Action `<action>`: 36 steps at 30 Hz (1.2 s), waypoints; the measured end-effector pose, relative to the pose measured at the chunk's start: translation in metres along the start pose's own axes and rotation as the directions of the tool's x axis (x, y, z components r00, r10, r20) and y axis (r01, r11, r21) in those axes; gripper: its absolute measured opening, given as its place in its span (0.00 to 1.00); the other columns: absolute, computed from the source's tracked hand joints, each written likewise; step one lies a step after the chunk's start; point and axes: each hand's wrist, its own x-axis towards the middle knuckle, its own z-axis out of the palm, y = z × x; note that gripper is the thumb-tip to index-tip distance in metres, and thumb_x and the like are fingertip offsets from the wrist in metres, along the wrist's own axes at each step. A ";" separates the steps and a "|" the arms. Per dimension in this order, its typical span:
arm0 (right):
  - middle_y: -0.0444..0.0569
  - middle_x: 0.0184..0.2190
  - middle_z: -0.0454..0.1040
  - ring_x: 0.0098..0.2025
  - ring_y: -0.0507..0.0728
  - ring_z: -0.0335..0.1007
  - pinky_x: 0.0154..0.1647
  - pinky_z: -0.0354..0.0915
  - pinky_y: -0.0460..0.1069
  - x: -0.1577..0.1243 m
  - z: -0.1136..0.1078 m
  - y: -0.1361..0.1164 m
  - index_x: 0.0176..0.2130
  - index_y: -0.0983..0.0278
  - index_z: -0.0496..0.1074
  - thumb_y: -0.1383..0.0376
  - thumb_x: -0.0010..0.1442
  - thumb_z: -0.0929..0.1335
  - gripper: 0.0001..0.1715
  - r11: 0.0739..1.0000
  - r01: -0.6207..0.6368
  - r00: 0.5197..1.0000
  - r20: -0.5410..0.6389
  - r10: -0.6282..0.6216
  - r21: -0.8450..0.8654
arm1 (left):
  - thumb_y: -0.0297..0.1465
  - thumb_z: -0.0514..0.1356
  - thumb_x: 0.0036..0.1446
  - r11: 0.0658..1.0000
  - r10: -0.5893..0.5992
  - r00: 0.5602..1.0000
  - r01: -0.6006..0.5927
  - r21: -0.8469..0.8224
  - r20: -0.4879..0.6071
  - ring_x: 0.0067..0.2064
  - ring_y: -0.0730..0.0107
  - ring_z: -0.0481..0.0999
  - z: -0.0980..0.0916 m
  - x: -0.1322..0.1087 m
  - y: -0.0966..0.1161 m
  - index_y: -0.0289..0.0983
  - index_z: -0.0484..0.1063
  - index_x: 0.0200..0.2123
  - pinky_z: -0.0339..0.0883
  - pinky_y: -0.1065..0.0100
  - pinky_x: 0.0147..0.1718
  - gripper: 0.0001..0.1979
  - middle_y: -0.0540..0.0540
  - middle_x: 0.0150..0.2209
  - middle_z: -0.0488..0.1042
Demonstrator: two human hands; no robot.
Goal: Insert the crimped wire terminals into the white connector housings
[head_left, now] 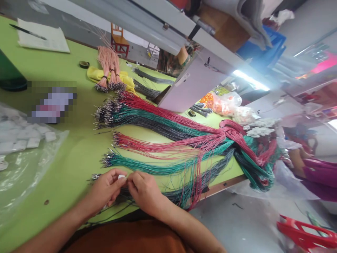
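Observation:
My left hand (pixel 108 187) pinches a small white plastic piece (pixel 121 176), which looks like a connector housing, between thumb and fingers. Close beside it, my right hand (pixel 147 193) has its fingers pressed together, and what they grip is hidden. Under and behind both hands lie dark wires (pixel 173 195) with metal-tipped ends (pixel 95 177). Just beyond them, a green wire bundle (pixel 147 165) and a red wire bundle (pixel 147 144) stretch across the green table (pixel 79 151). Thicker red, green and black bundles (pixel 163 123) lie farther back, their terminals pointing left.
A clear bag (pixel 28 158) of white plastic pieces lies at left, near a blurred-out patch (pixel 52 105). Peach wire bundles (pixel 107 66) rest on yellow cloth (pixel 95 74). A grey panel (pixel 192 84) stands upright behind. At right, a person's purple garment (pixel 319 175) shows.

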 end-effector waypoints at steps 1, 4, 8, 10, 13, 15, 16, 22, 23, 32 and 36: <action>0.46 0.25 0.70 0.28 0.51 0.65 0.30 0.59 0.44 0.000 0.000 0.000 0.31 0.64 0.65 0.71 0.61 0.61 0.08 0.999 -0.005 1.000 -0.001 0.005 0.035 | 0.47 0.59 0.50 1.000 0.000 1.000 0.000 -0.003 -0.008 0.11 0.82 0.53 0.000 0.000 0.000 0.36 0.63 0.39 0.49 0.79 0.08 0.22 0.61 0.14 0.60; 0.46 0.26 0.70 0.28 0.51 0.66 0.30 0.60 0.44 -0.002 0.001 0.000 0.31 0.64 0.65 0.72 0.60 0.61 0.07 0.994 -0.032 0.999 -0.006 0.033 0.102 | 0.48 0.59 0.49 1.000 -0.005 1.000 0.004 -0.009 -0.025 0.12 0.82 0.53 0.001 0.000 0.001 0.36 0.63 0.40 0.49 0.79 0.08 0.23 0.60 0.15 0.62; 0.45 0.25 0.70 0.27 0.51 0.65 0.29 0.60 0.44 -0.003 0.003 0.000 0.30 0.64 0.66 0.73 0.59 0.61 0.08 0.993 -0.047 0.999 0.013 0.046 0.104 | 0.47 0.58 0.51 1.000 -0.005 1.000 0.005 0.015 -0.007 0.10 0.82 0.53 0.000 0.001 -0.001 0.36 0.63 0.39 0.48 0.79 0.08 0.21 0.61 0.12 0.59; 0.45 0.26 0.71 0.29 0.51 0.67 0.30 0.61 0.44 0.000 0.000 0.005 0.31 0.64 0.67 0.72 0.60 0.61 0.08 0.987 -0.040 0.999 0.031 0.036 0.153 | 0.46 0.58 0.51 1.000 -0.005 1.000 0.005 -0.002 -0.009 0.11 0.83 0.54 0.000 0.001 -0.001 0.36 0.63 0.39 0.49 0.79 0.08 0.20 0.59 0.16 0.63; 0.46 0.29 0.72 0.32 0.51 0.68 0.35 0.62 0.44 0.010 -0.009 0.020 0.33 0.64 0.68 0.70 0.62 0.62 0.06 0.992 -0.057 0.998 -0.009 0.058 0.110 | 0.45 0.59 0.51 1.000 -0.014 1.000 0.014 -0.018 -0.011 0.13 0.84 0.56 0.001 0.001 0.000 0.37 0.63 0.39 0.50 0.80 0.08 0.19 0.55 0.25 0.69; 0.48 0.30 0.71 0.34 0.54 0.66 0.37 0.61 0.47 0.018 -0.013 0.032 0.32 0.64 0.70 0.70 0.61 0.64 0.06 0.992 -0.087 0.996 -0.043 0.084 -0.094 | 0.45 0.59 0.51 1.000 -0.025 1.000 0.025 -0.010 -0.008 0.14 0.85 0.56 0.001 0.000 0.002 0.37 0.64 0.39 0.50 0.80 0.08 0.19 0.54 0.27 0.69; 0.49 0.30 0.71 0.35 0.55 0.65 0.37 0.60 0.48 0.021 -0.014 0.038 0.31 0.64 0.70 0.70 0.60 0.64 0.06 0.973 -0.091 0.996 -0.039 0.085 -0.211 | 0.44 0.58 0.51 1.000 -0.030 1.000 0.030 -0.003 -0.008 0.14 0.85 0.56 0.002 -0.001 0.003 0.37 0.64 0.39 0.50 0.80 0.08 0.18 0.54 0.27 0.69; 0.48 0.29 0.70 0.34 0.55 0.63 0.37 0.58 0.50 0.021 -0.019 0.049 0.28 0.64 0.68 0.74 0.55 0.64 0.08 0.953 -0.046 0.997 -0.076 0.025 -0.300 | 0.44 0.58 0.51 0.999 -0.044 0.999 0.044 0.009 0.000 0.14 0.84 0.56 0.002 -0.001 0.008 0.37 0.64 0.37 0.50 0.80 0.08 0.18 0.54 0.26 0.69; 0.47 0.28 0.70 0.33 0.55 0.63 0.37 0.58 0.49 0.019 -0.022 0.048 0.28 0.64 0.68 0.75 0.55 0.63 0.08 0.970 -0.053 0.993 -0.118 0.025 -0.238 | 0.44 0.58 0.51 0.999 -0.042 0.999 0.042 0.009 0.006 0.14 0.84 0.56 0.001 -0.001 0.008 0.37 0.64 0.37 0.50 0.80 0.08 0.17 0.54 0.27 0.69; 0.49 0.30 0.70 0.35 0.56 0.62 0.37 0.56 0.50 0.025 -0.012 0.047 0.31 0.64 0.70 0.71 0.57 0.65 0.05 0.927 -0.057 0.998 -0.030 0.050 -0.370 | 0.44 0.58 0.52 0.998 -0.056 0.998 0.056 0.024 0.015 0.14 0.84 0.56 0.002 0.000 0.008 0.38 0.64 0.39 0.50 0.80 0.08 0.17 0.54 0.27 0.69; 0.49 0.30 0.70 0.35 0.56 0.62 0.38 0.57 0.51 0.029 -0.010 0.048 0.29 0.64 0.69 0.74 0.55 0.64 0.07 0.951 -0.052 0.998 -0.056 0.036 -0.306 | 0.44 0.58 0.51 0.998 -0.062 0.998 0.062 0.023 0.024 0.14 0.84 0.55 0.001 0.000 0.010 0.38 0.64 0.38 0.50 0.80 0.08 0.17 0.54 0.27 0.69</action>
